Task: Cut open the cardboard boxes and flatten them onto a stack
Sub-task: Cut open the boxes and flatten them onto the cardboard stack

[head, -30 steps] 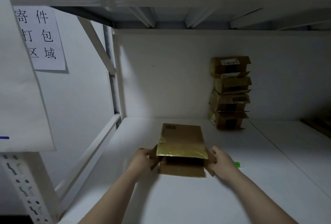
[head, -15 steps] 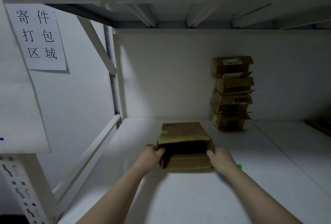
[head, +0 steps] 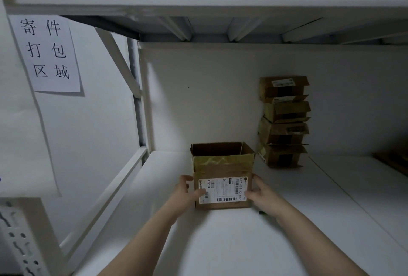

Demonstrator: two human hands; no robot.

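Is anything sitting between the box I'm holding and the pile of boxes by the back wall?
Nothing visible: only bare shelf lies between the box and the pile to its right.

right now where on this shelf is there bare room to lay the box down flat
The widest bare patch of the shelf lies on the near side of the open box. Another runs between the box and the left rail. To the right, past the seam, it is bare. Crowded: against the back wall, at the stack of boxes.
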